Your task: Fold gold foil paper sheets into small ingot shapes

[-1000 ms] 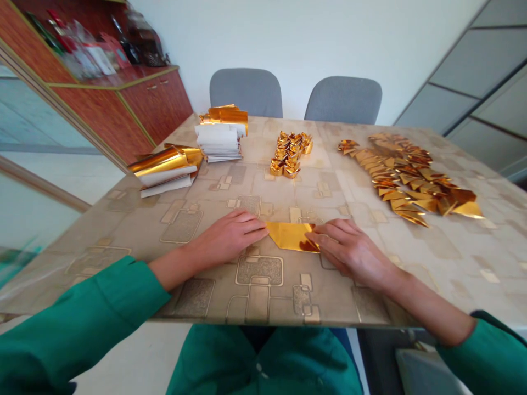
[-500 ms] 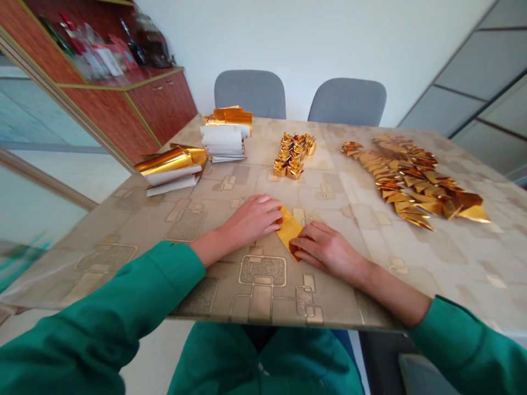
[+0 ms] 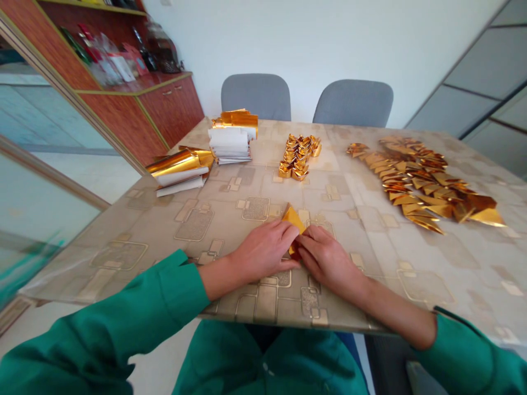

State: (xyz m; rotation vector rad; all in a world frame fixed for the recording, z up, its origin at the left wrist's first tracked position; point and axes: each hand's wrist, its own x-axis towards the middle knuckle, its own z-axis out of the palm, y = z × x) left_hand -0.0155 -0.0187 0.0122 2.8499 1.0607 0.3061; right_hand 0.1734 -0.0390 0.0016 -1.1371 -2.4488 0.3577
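Note:
A small folded piece of gold foil paper (image 3: 292, 217) lies on the patterned tablecloth near the table's front, its far end pointed. My left hand (image 3: 269, 248) covers its near left side, fingers closed on the paper. From the right, my right hand (image 3: 327, 253) pinches the near end, and the fingertips of both hands almost meet there. The near part of the paper is mostly hidden under the fingers. Farther back stands a cluster of folded gold paper ingots (image 3: 298, 156). To the right lies a large spread of folded gold paper pieces (image 3: 424, 181).
At the back left are a stack of white-backed foil sheets (image 3: 230, 144) and a gold foil bundle (image 3: 183, 164). Two grey chairs (image 3: 256, 97) stand behind the table (image 3: 230, 219). A wooden cabinet (image 3: 173, 104) with bottles is at the far left.
My left hand has moved from the far end of the foil paper to its near end, beside my right hand. The far end now shows as a point. The view has shifted slightly.

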